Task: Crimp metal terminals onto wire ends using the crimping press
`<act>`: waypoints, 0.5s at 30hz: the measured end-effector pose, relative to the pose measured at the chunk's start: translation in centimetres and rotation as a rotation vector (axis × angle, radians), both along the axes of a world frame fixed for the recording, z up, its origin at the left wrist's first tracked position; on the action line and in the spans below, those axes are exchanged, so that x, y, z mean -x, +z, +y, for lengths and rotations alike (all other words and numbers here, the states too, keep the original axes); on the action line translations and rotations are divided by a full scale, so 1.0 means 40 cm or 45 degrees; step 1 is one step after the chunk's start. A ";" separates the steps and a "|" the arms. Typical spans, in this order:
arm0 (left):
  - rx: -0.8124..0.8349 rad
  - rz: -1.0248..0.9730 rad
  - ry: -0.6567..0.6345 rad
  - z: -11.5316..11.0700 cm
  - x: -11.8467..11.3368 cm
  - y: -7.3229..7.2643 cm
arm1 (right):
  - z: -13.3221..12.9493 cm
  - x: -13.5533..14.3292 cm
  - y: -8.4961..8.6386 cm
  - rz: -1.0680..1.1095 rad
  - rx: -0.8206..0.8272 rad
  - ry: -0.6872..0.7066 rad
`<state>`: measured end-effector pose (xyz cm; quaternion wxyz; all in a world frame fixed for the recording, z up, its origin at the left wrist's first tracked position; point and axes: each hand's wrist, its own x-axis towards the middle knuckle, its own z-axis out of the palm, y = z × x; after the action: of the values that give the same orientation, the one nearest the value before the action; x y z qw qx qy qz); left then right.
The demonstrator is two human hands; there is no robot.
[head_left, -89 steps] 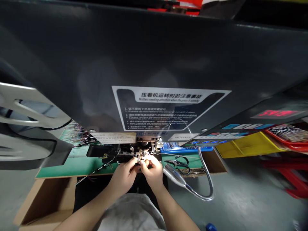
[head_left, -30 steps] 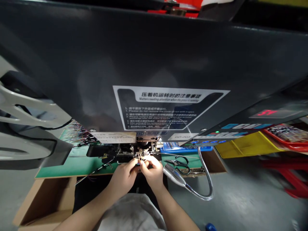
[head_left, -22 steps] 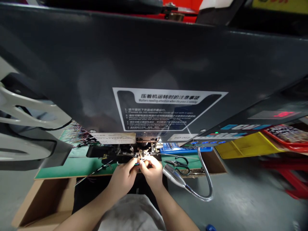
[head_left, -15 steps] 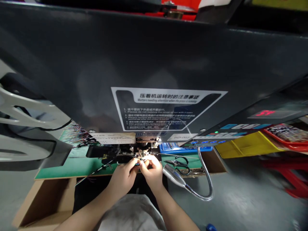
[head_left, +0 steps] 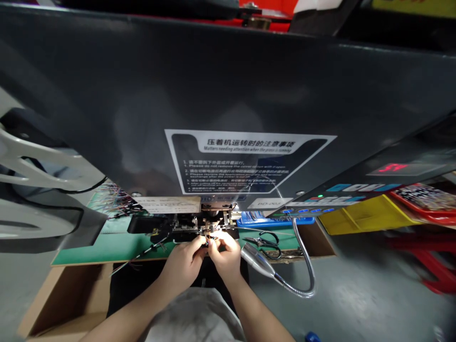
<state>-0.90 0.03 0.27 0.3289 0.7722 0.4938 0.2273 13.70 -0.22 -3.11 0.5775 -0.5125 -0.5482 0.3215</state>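
Observation:
My left hand [head_left: 182,262] and my right hand [head_left: 226,259] meet fingertip to fingertip at the front of the metal crimping tooling [head_left: 213,223], under the dark press housing [head_left: 117,109]. Both are closed in a pinch. Thin wires [head_left: 208,240] show between the fingertips, small and partly covered by the fingers. Where their ends sit in the tooling I cannot make out. Bright lamp light falls on the fingertips.
Right of my hands, black-handled scissors [head_left: 267,246] lie on the green mat [head_left: 81,251], near a gooseneck lamp [head_left: 258,261]. Behind them stands a blue tray [head_left: 278,221]. Many coloured wires [head_left: 116,199] lie at left, above an open cardboard box [head_left: 71,294]. A yellow bin [head_left: 374,216] is at right.
The fingertips have shifted slightly, and the wires between them show at a different angle. My arms and everything around them stay in place.

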 end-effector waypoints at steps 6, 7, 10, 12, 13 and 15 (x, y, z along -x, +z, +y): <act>-0.017 0.006 0.009 0.002 -0.004 0.000 | 0.000 0.000 0.004 -0.069 -0.090 -0.047; -0.021 0.006 0.008 0.002 -0.004 -0.001 | 0.000 0.000 0.005 -0.080 -0.107 -0.053; -0.023 0.009 0.013 0.001 -0.003 -0.002 | 0.002 -0.001 0.006 -0.103 -0.127 -0.058; -0.017 0.011 0.017 -0.001 -0.002 -0.002 | 0.004 -0.002 0.008 -0.112 -0.121 -0.046; -0.014 0.011 0.018 -0.001 -0.001 -0.001 | 0.004 -0.003 0.008 -0.116 -0.116 -0.037; -0.011 0.012 0.020 -0.001 0.000 -0.001 | 0.006 -0.005 0.010 -0.122 -0.112 -0.015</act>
<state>-0.89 0.00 0.25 0.3214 0.7708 0.5004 0.2285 13.90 0.03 -2.69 0.5745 -0.5047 -0.5858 0.2685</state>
